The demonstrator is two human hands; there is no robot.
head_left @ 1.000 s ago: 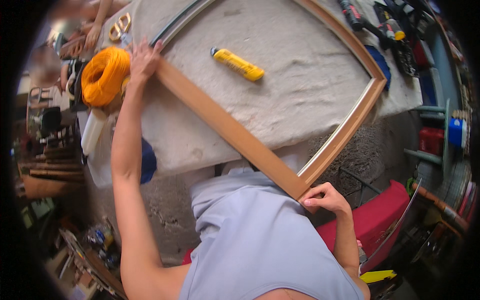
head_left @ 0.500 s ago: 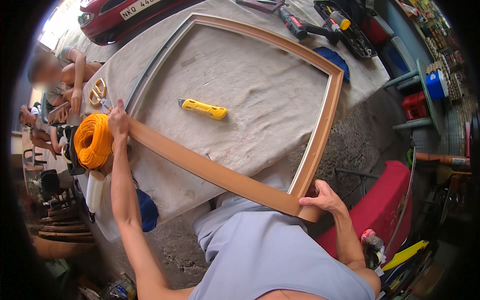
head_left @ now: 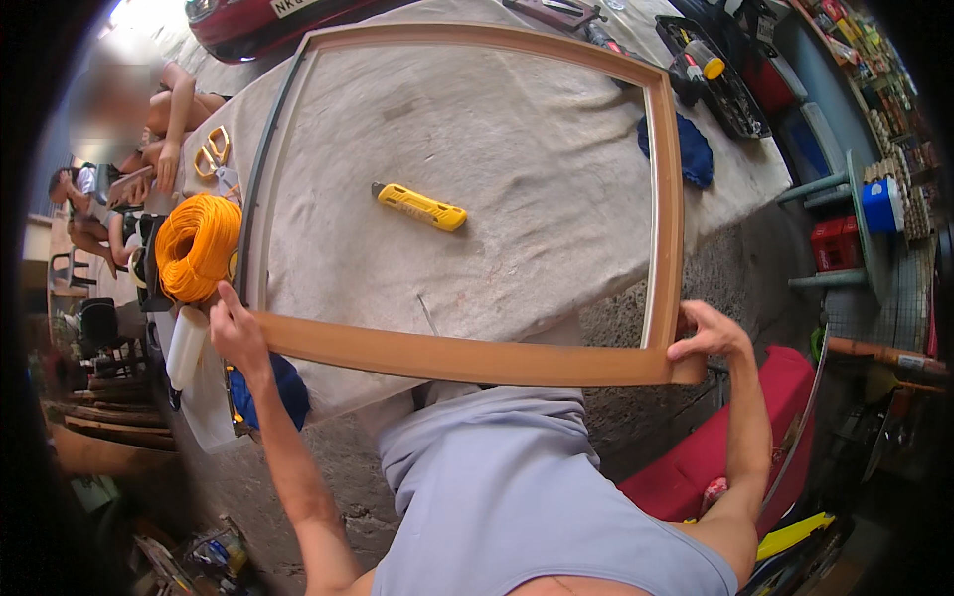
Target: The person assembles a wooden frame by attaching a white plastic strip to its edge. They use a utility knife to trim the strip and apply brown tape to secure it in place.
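The left hand (head_left: 238, 333) and right hand (head_left: 714, 331) gripped the near corners of the brown frame (head_left: 477, 362) with curled fingers; it spanned the cloth-covered surface (head_left: 497, 129), around a yellow cutter (head_left: 422, 207), with coiled orange cord (head_left: 204, 216) at left.

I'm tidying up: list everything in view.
Frame: one, mostly brown, centre
Tablecloth: one, pale, beneath frame
Utility knife: one, yellow, within frame's outline
Cord coil: one, orange, left
Scissors: one, yellow-handled, beyond coil
Cylinder: one, white, below coil
Fabric pieces: two, blue, right, lower left
Tool case: one, black, upper right
Car: one, red, upper left
Crate: one, red, right
Covered shape: one, red, lower right
People: at least two, left
Clutter: uncounted, mixed, edges
Shirt: one, grey, bottom
Left grip: one, bare, on frame
Right grip: one, bare, on frame
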